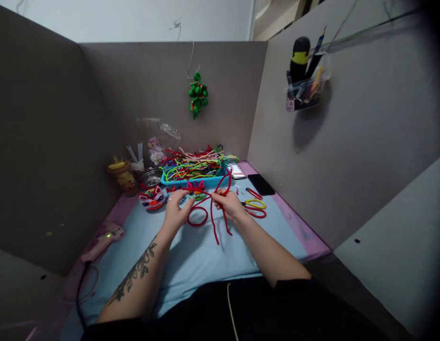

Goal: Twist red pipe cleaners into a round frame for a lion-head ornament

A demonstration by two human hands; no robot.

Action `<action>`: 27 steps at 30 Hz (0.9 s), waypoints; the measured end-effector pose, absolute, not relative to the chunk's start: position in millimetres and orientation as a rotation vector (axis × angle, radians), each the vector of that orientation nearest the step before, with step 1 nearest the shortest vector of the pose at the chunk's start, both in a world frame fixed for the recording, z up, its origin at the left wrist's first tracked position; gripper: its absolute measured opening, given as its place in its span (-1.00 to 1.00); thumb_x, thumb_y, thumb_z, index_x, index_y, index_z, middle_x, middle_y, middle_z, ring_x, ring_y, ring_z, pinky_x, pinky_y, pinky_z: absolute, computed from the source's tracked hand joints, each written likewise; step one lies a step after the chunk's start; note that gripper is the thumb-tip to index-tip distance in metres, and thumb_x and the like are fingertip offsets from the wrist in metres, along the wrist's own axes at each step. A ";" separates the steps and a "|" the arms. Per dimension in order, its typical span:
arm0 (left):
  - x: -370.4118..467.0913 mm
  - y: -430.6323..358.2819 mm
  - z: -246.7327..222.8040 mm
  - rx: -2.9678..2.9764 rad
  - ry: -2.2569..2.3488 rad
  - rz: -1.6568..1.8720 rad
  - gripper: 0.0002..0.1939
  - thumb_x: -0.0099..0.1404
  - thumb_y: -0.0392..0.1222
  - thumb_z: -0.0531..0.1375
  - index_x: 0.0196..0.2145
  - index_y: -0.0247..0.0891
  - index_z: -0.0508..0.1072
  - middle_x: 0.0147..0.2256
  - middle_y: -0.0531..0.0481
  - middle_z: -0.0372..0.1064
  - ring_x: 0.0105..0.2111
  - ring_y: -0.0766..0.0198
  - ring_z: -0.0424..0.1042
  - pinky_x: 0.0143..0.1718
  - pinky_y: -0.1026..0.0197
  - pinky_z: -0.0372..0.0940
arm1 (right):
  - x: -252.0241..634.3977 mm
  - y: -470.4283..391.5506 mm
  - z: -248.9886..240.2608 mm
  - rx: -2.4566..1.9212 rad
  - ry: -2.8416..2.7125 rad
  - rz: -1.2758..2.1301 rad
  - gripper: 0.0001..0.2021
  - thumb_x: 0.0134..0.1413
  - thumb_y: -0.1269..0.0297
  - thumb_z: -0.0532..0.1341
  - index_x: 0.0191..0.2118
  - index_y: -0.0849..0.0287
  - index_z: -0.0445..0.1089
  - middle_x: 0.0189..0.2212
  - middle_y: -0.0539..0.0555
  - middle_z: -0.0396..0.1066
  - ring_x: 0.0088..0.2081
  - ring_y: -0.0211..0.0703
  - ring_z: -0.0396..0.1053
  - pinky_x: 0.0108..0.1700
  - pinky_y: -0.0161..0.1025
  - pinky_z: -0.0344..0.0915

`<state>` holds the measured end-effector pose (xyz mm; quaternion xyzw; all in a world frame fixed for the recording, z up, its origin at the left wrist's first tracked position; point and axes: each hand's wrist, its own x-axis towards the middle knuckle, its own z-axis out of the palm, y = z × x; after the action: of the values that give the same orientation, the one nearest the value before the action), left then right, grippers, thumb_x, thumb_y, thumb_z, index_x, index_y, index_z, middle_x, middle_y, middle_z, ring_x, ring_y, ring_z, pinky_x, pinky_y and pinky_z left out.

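Over counter [314,245], red stems [214,231] were pinched at crossing by R hand's [229,203] closed fingers, prob. to stop slippage; L hand's [175,208] fingers were parted, contact w/ stems unclear. Tray [210,182] was set at 12 o'clock, scissors [255,207] at 3, prob. for quick reach.

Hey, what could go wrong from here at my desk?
The red strands cross at your right hand, ends loose, so they might tangle. The scissors lie close beside that hand, so a loose end could snag on their handles. The tray is heaped above its rim; a bump might spill some.
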<state>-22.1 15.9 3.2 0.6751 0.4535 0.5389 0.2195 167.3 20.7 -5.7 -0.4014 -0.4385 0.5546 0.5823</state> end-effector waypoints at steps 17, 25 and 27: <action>-0.9 5.6 -2.7 1.814 1.293 1.224 -0.74 0.12 -0.02 0.16 -0.51 -0.28 0.45 -0.55 -0.01 0.37 -0.53 0.27 0.35 -0.49 0.28 0.22 | 148.1 16.1 -20.2 -0.948 -1.327 1.295 -0.78 -0.16 0.19 0.26 -0.57 0.20 0.27 -0.79 -0.18 0.07 -0.71 -0.43 -0.04 -0.65 -0.39 -0.15; 2.5 7.9 -10.3 1.631 1.274 1.168 -0.74 0.10 -0.01 0.16 -0.51 -0.28 0.40 -0.63 0.05 0.29 -0.65 0.31 0.30 -0.62 0.29 0.19 | 141.8 13.2 -18.1 -0.897 -1.163 1.422 -0.71 -0.24 0.13 0.31 -0.60 0.17 0.20 -0.79 -0.18 0.06 -0.73 -0.44 -0.08 -0.68 -0.38 -0.20; 2.4 9.1 -12.2 1.672 1.253 1.127 -0.77 0.09 -0.04 0.16 -0.51 -0.28 0.39 -0.64 0.08 0.26 -0.67 0.34 0.25 -0.65 0.31 0.15 | 143.5 14.6 -18.1 -0.882 -1.119 1.511 -0.70 -0.27 0.15 0.33 -0.60 0.18 0.21 -0.77 -0.18 0.07 -0.72 -0.46 -0.08 -0.68 -0.40 -0.21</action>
<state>2.4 9.1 -12.2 0.6531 0.4895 0.4403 0.3742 143.5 14.6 -18.1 -0.3661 -0.4642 0.6269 0.5075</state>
